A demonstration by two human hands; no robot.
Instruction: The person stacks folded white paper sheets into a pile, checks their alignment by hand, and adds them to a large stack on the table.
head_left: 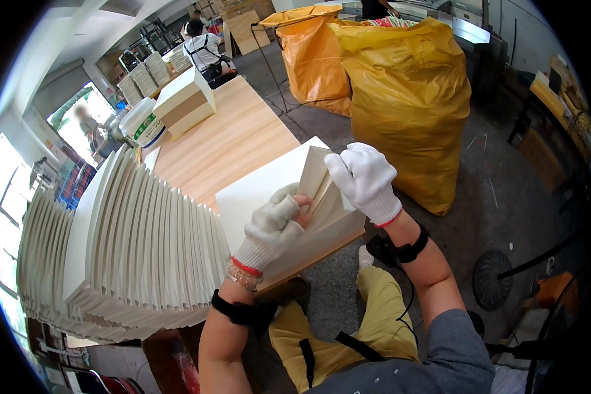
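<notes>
A white folded cardboard piece (313, 172) rises at an angle over a pile of white cardboard (253, 187) at the table's near corner. My left hand (276, 223), in a white glove with bare fingertips, curls its fingers and thumb onto the fold's lower left side. At the upper right end of the same piece, my right hand (363, 178), in a white knitted glove, is closed on its edge. The right fingertips are partly hidden from above. Between the two hands a narrow tan strip shows inside the fold.
Long rows of white folded cardboard (151, 243) stand at the left. Farther along the wooden table (243, 131) are a block of boards (185, 105) and a white bucket (141, 125). Large yellow sacks (407, 98) stand on the floor beyond. A seated person (207, 52) is at the back.
</notes>
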